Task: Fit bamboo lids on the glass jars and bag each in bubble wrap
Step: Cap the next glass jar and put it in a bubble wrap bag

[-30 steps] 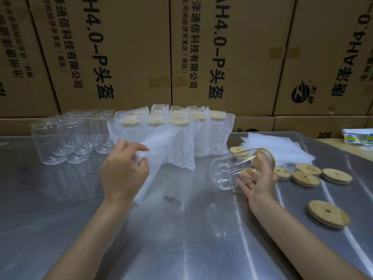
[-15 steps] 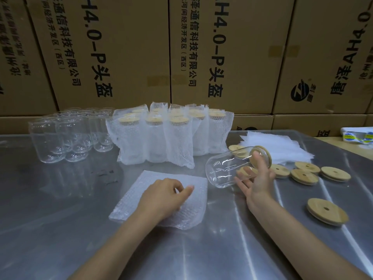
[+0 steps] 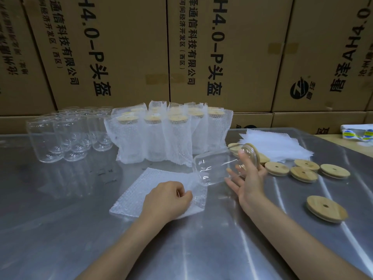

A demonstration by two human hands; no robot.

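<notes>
A flat bubble wrap bag point(image 3: 141, 193) lies on the steel table point(image 3: 60, 229) in front of me. My left hand point(image 3: 167, 199) rests on its right end and pinches the edge of the bag there. My right hand point(image 3: 247, 178) holds a glass jar with a bamboo lid point(image 3: 218, 166) on its side, thumb on the lid end, base pointing at the bag's right edge. Several bare glass jars point(image 3: 66, 134) stand at the back left. Several wrapped, lidded jars point(image 3: 167, 134) stand in the middle back. Loose bamboo lids point(image 3: 302, 170) lie at the right.
A stack of bubble wrap bags point(image 3: 278, 144) lies behind the lids at the right. One lid point(image 3: 326, 208) lies apart, nearer to me. Printed cardboard boxes point(image 3: 125, 53) form a wall behind the table. A roll of stickers point(image 3: 357, 134) sits at the far right.
My left hand laid the bubble wrap bag flat on the table and moved to its right edge. My right hand lowered the lidded jar toward that edge.
</notes>
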